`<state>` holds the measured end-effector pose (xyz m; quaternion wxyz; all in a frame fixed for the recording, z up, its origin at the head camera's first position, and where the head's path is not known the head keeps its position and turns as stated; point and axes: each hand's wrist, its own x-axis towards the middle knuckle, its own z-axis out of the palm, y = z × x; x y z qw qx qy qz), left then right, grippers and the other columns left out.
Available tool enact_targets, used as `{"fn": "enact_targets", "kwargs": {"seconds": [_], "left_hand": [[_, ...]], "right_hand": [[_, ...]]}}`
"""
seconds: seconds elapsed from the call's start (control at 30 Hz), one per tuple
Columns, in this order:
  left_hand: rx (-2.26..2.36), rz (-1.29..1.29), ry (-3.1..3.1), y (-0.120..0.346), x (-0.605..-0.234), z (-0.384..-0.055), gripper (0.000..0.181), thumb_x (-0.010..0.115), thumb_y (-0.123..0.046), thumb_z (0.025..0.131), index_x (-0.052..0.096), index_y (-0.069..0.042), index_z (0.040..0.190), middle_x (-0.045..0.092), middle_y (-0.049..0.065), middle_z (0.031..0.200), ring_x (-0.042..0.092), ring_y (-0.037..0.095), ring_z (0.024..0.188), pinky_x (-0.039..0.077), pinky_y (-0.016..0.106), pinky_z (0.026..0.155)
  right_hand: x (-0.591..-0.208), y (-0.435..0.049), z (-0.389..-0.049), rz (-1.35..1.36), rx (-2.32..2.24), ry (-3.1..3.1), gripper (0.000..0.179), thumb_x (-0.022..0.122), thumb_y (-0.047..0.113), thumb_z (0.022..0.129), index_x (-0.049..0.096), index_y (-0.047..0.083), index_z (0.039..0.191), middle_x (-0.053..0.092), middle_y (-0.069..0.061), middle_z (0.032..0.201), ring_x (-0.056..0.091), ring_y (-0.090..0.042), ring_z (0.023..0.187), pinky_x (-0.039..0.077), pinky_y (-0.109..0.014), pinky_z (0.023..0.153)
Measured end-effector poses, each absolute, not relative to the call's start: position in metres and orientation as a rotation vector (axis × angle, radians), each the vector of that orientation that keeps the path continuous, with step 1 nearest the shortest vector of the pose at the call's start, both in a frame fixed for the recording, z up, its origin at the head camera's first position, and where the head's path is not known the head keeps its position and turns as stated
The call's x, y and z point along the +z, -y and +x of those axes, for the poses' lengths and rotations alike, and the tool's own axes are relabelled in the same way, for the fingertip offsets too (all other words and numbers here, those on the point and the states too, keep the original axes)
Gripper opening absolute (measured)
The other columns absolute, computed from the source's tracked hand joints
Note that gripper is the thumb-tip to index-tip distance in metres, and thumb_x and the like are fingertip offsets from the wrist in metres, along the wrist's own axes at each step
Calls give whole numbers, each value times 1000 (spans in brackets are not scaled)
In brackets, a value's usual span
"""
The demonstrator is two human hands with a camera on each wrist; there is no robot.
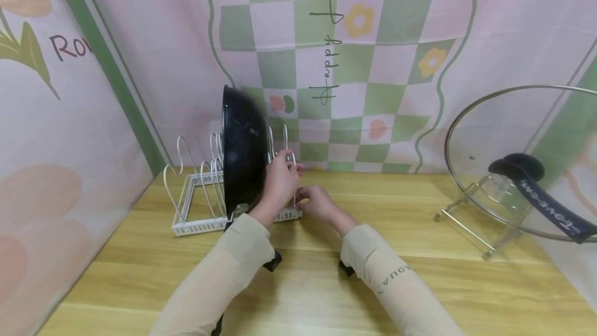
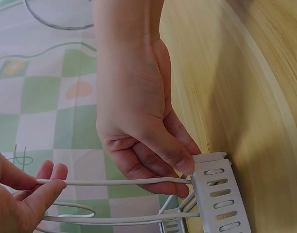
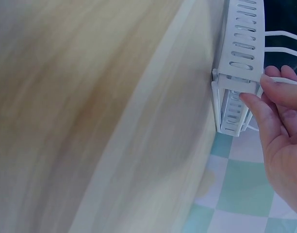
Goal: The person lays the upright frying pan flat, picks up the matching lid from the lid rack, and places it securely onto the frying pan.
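A white wire rack [image 1: 198, 227] with upright loop dividers and a slotted base stands at the left of the table. In it a black pan [image 1: 244, 154] is propped on its edge. My left hand [image 1: 282, 180], just right of the pan, pinches the upper part of the rack's end wire divider [image 2: 114, 182] between thumb and fingers. Lower down, my right hand [image 1: 319, 204] pinches the same divider near its foot, thumb and fingers right at the slotted base end [image 3: 243, 53]. The left forearm hides part of the pan's lower side.
At the right, a large clear glass lid [image 1: 480, 118] with a black handle [image 1: 545, 206] leans in a metal wire stand [image 1: 466, 229]. A checked cloth [image 1: 359, 66] hangs behind the wooden table [image 1: 308, 284], and another printed cloth [image 1: 60, 144] hangs along the left.
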<state>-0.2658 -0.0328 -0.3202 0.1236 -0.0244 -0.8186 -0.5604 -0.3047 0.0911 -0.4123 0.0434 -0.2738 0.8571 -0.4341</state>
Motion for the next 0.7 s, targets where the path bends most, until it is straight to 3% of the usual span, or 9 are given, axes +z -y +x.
{"fn": "enact_targets", "kwargs": {"seconds": [0.7], "left_hand": [[-1631, -58, 2426, 25, -318, -267, 47, 50, 11, 99, 48, 4, 146, 75, 15, 102, 72, 29, 91, 58, 37, 82]], "right_hand": [[-414, -102, -306, -839, -1319, -2611, 14, 67, -12, 86, 72, -6, 98, 74, -12, 98, 68, -35, 109, 50, -50, 101]]}}
